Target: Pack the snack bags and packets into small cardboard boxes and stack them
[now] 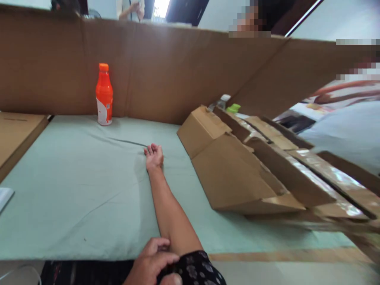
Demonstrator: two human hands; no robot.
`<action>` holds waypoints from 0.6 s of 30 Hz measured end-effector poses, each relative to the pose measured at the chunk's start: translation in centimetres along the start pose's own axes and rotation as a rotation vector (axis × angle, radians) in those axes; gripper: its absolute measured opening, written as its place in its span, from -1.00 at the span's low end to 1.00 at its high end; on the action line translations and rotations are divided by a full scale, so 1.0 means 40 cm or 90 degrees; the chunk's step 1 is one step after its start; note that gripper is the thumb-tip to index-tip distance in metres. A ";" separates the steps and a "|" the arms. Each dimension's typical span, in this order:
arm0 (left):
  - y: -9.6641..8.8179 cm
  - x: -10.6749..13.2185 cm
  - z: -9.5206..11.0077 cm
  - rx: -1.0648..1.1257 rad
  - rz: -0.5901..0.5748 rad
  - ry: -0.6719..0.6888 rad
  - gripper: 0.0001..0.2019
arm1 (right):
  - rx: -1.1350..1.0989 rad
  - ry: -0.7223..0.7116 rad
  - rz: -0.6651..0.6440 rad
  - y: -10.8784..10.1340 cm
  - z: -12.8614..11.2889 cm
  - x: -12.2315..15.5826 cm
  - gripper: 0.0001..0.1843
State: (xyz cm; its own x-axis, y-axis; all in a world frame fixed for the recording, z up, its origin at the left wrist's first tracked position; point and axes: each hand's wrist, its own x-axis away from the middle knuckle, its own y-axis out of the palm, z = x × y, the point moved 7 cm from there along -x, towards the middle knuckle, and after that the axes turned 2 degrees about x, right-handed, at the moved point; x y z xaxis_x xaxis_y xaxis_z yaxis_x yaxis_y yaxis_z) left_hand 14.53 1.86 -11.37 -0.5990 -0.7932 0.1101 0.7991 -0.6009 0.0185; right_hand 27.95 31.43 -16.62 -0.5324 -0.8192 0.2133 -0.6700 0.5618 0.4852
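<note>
My right hand (154, 157) lies palm up on the pale green cloth (97, 174), fingers loosely curled and a little apart, with no object plainly in it. A thin dark line (127, 141) runs left from its fingertips; whether it is a strip or a fold in the cloth, I cannot tell. Across the inner elbow of that arm, my left hand (152, 263) is closed on the edge of the dark floral sleeve (197, 269). Behind my right hand, to the left, an orange bottle (104, 95) with a white lower label stands upright.
A cardboard wall (160, 67) borders the back. Open cardboard boxes (237, 174) lean at the right, with a clear bottle (223, 101) and something green (233, 108) behind. At left are a flat cardboard box (18, 134) and a white object's edge (5, 197). People are beyond the wall.
</note>
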 end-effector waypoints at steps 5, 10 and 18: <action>-0.049 0.027 0.029 -0.012 0.021 -0.056 -0.75 | -0.163 0.054 -0.047 -0.052 -0.017 -0.020 -0.35; -0.070 -0.010 0.014 -0.048 0.102 -0.049 -0.62 | -0.283 0.075 -0.080 -0.062 -0.023 -0.027 -0.32; 0.024 0.017 0.019 -0.119 0.040 0.036 -0.54 | -0.385 0.104 -0.119 -0.066 -0.015 -0.042 -0.36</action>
State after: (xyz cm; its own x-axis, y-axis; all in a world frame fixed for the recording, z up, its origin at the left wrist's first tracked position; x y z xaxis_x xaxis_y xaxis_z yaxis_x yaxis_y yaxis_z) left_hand 14.95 0.82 -10.51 -0.5541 -0.8311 0.0483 0.8149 -0.5534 -0.1722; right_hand 30.92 31.24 -17.75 -0.3183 -0.9304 0.1820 -0.3086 0.2832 0.9081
